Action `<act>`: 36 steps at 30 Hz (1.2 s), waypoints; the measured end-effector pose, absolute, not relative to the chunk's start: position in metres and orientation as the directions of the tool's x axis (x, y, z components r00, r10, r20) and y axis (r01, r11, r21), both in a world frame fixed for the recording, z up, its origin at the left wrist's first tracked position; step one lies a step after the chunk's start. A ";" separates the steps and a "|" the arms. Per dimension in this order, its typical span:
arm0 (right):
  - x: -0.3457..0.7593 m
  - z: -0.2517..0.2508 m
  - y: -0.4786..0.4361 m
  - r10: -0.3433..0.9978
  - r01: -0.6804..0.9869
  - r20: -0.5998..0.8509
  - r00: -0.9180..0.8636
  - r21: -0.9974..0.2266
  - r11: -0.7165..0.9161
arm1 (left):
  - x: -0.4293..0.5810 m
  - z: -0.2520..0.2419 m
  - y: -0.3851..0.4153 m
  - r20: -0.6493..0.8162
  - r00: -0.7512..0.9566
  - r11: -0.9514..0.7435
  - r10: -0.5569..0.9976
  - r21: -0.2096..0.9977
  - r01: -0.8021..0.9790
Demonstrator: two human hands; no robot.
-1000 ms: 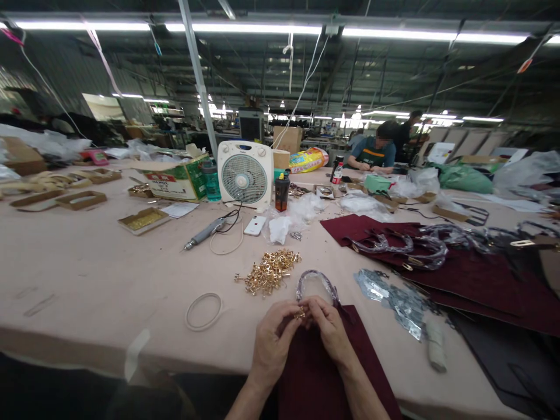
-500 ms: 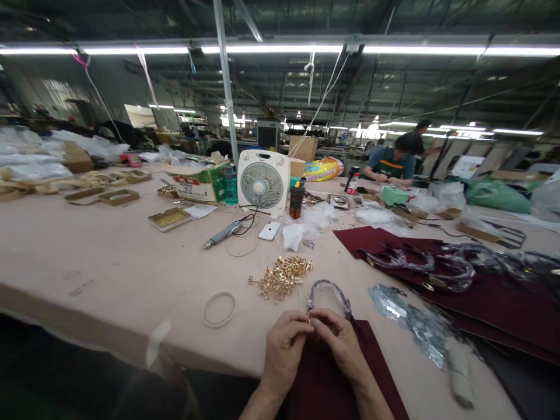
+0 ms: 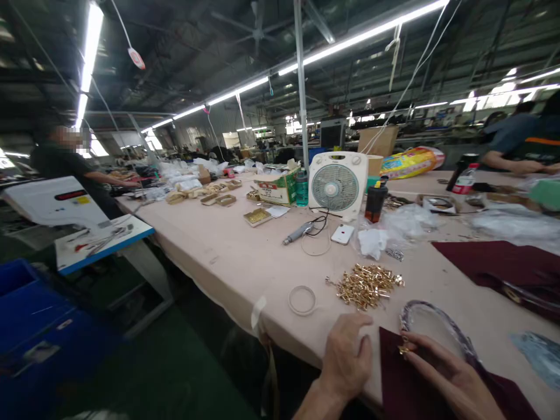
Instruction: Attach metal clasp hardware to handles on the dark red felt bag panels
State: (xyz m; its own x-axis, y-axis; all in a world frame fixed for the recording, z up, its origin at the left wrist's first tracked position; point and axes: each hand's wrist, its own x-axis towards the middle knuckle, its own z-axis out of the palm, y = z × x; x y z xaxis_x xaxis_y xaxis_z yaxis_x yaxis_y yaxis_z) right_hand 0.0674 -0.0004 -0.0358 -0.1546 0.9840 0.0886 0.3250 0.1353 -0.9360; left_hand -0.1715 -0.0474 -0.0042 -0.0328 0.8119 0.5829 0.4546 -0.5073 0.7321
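Burgundy fabric [image 3: 406, 385] lies at the near edge of the long table [image 3: 227, 256], at about five o'clock from the white fan [image 3: 338, 185], with a plastic-wrapped handle [image 3: 437, 324] arching up from its top edge. On that edge, where the handle's near end meets the cloth, sits a small gold fitting [image 3: 403, 350]. The person's right hand [image 3: 446, 373] rests on the fabric with the fingers stretched towards the fitting and the fingertips at it (whether they actually pinch it I cannot tell). The left hand [image 3: 347, 359] lies flat and open, palm down, on the bare table just beside the fabric's left edge, gripping nothing.

At twelve o'clock from the left hand, near it, is a heap of gold hardware [image 3: 365, 284]; at about ten o'clock lies a pale ring [image 3: 301, 300]. Farther up the table, close to the fan, are a white phone [image 3: 342, 234], a grey electric tool [image 3: 297, 233] with its cord, and a dark bottle [image 3: 375, 201]. More burgundy pieces [image 3: 503, 268] lie well apart at two o'clock. Other people work in the room: one at nine o'clock by a white machine [image 3: 56, 201], another's arm [image 3: 507, 163] resting on the table at the far right.
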 end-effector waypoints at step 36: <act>0.043 -0.001 -0.021 0.917 0.352 0.263 -0.298 -0.863 0.362 | -0.161 0.007 -0.050 0.376 0.392 -0.538 0.839 0.469 0.701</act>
State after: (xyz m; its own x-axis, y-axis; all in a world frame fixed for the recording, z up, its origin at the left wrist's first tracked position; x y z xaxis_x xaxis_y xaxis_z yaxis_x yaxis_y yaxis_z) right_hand 0.0425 -0.0205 -0.0006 -0.2983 0.9175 0.2632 0.3518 0.3620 -0.8632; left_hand -0.1608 -0.0497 0.0073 0.3921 0.8394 0.3764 0.7009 -0.5376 0.4688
